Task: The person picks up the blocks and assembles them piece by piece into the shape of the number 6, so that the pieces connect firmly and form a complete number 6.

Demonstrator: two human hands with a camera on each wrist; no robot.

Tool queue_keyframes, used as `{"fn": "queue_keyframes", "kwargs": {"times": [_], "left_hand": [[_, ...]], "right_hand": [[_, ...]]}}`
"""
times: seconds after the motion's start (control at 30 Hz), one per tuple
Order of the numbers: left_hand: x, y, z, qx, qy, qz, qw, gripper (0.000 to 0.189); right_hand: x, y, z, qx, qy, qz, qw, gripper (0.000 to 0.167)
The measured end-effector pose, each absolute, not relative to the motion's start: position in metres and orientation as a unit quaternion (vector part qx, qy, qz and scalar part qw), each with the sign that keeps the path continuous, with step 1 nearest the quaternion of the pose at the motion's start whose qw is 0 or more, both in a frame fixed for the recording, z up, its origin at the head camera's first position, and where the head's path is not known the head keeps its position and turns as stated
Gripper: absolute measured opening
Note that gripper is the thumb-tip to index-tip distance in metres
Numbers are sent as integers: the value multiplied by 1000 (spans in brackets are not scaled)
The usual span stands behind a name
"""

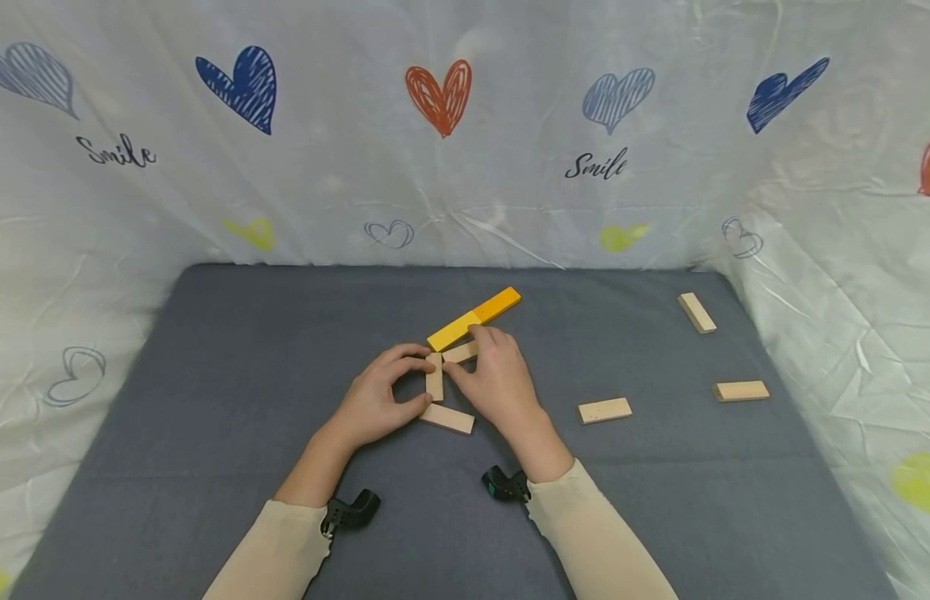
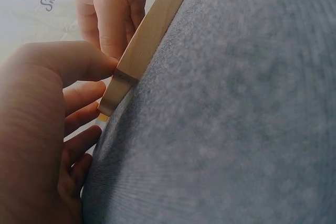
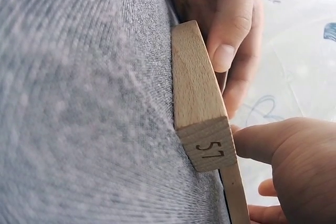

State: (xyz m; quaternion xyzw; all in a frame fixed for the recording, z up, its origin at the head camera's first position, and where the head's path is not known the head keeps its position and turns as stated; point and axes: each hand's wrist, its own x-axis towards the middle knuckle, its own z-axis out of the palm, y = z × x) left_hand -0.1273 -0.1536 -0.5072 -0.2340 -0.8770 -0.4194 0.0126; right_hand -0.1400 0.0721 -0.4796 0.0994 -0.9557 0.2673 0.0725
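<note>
Here we are, five blocks gathered on the surface [image 1: 210, 375]: the yellow block [image 1: 452, 332] and orange block [image 1: 498, 305] meet end to end, the left hand [image 1: 378, 396] curls to pinch the middle block [image 1: 434, 383], and the right hand [image 1: 498, 379] pinches the slanted block [image 1: 461, 352]. With the lower block [image 1: 450, 419] at the middle one's near end, we'd call the arranging past halfway, three loose blocks [image 1: 604, 411] lying unjoined, well apart to the right.

Reads "Smile" twice in black cursive script on white heart-printed fabric backdrop [image 1: 510, 179] in head view, once more on same backdrop in left wrist view. Shows "57", stamped dark, on end face of pale rectangular wooden block [image 3: 201, 95] in right wrist view.
</note>
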Motion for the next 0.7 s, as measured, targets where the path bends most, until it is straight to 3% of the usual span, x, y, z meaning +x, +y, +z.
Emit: {"fn": "queue_keyframes", "kwargs": {"times": [0.7], "left_hand": [[-126,-153,-506,-229,-873,-431,5,38]], "right_hand": [[-137,71,-474,97,-961,251,65,76]]}}
